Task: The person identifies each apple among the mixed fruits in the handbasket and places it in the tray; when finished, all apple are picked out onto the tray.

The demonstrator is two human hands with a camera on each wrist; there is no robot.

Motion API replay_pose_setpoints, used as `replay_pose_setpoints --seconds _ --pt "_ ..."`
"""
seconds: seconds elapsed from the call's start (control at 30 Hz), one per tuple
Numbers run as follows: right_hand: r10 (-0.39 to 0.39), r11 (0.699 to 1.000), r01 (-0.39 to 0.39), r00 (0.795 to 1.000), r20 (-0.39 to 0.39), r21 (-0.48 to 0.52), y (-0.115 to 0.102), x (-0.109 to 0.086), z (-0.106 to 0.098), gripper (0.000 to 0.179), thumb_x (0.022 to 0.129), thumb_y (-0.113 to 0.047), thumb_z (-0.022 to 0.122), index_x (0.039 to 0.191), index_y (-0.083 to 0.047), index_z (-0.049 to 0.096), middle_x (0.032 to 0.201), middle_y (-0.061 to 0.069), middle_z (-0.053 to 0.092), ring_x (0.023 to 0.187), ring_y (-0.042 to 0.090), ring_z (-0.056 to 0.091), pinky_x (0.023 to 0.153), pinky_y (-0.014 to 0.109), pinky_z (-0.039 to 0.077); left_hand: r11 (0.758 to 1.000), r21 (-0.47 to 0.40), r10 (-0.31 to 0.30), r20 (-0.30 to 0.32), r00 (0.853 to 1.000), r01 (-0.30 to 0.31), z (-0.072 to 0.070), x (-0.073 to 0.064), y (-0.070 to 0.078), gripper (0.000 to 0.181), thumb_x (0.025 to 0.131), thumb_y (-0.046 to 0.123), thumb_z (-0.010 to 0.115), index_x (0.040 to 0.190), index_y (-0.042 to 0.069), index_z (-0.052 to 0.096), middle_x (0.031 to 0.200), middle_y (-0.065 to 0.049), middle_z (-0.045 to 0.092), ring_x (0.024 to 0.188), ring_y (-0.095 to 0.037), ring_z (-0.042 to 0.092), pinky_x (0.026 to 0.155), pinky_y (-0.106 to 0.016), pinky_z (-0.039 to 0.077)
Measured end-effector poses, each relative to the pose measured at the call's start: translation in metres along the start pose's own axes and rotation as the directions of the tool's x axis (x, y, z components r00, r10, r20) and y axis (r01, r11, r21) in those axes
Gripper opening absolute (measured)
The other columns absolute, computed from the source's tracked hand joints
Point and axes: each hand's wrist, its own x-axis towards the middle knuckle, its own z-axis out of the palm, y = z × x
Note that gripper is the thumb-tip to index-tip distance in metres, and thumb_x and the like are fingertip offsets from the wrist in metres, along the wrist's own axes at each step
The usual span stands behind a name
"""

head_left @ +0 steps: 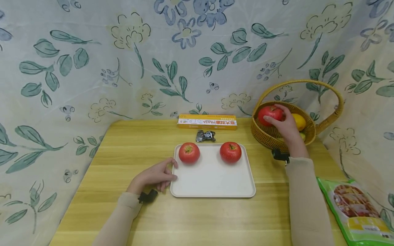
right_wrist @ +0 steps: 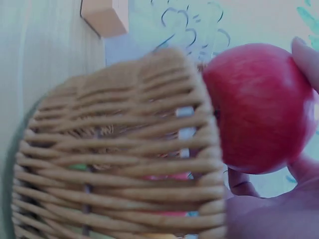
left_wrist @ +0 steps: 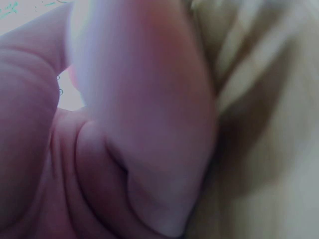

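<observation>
My right hand [head_left: 287, 124] grips a red apple [head_left: 270, 115] at the mouth of a wicker basket [head_left: 261, 136]. In the right wrist view the same apple [right_wrist: 261, 107] shows at the basket's rim, thumb and fingers around it. Inside the basket lies a yellow fruit [head_left: 298, 121], partly covered by the hand. My left hand [head_left: 155, 174] rests at the left edge of a white tray [head_left: 212, 182], its fingers loosely bent and their tips at the rim. Two red apples, one left [head_left: 189, 153] and one right [head_left: 230, 152], sit on the tray's far side.
Behind the tray stands a yellow pasta box [head_left: 207, 122], with a small black packet [head_left: 205, 136] in front of it. A green-edged food bag [head_left: 358, 212] lies at the right. The basket's tall handle [head_left: 338, 107] arches up near the patterned cloth [head_left: 191, 68].
</observation>
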Motion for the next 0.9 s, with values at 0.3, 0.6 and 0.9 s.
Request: replay_pose_setpoints --seconds 0.3,0.6,0.9 --pt "-0.084 0.996 0.084 0.996 -0.001 0.001 -0.016 -0.032 0.011 0.079 0.098 -0.045 0.075 0.163 -0.042 0.030 0.175 0.013 0.020 0.154 0.038 0.028 0.127 0.061 0.035 1.000 0.007 0.010 0.002 1.000 -0.010 0.000 0.000 0.000 0.048 0.099 0.028 0.076 0.133 0.013 0.045 0.065 -0.002 0.065 0.046 -0.015 0.061 0.044 -0.024 0.047" --pt "-0.165 0.984 0.168 0.984 0.062 -0.053 -0.031 -0.059 0.027 0.081 0.097 -0.039 0.078 0.163 -0.034 0.031 0.170 0.014 0.028 0.150 0.038 0.036 0.123 0.061 0.040 1.000 0.001 0.012 0.000 1.000 -0.012 0.000 -0.001 0.000 0.048 0.099 0.028 0.075 0.133 0.012 0.045 0.066 -0.003 0.065 0.046 -0.016 0.061 0.043 -0.024 0.047" --pt "-0.243 0.966 0.256 0.949 0.202 -0.042 -0.044 -0.080 0.060 0.082 0.096 -0.030 0.081 0.162 -0.026 0.033 0.164 0.014 0.036 0.146 0.040 0.044 0.106 0.035 0.057 1.000 0.012 0.011 -0.004 1.000 -0.011 -0.001 0.000 -0.001 0.049 0.099 0.029 0.075 0.134 0.013 0.045 0.066 -0.002 0.065 0.046 -0.016 0.061 0.044 -0.024 0.047"
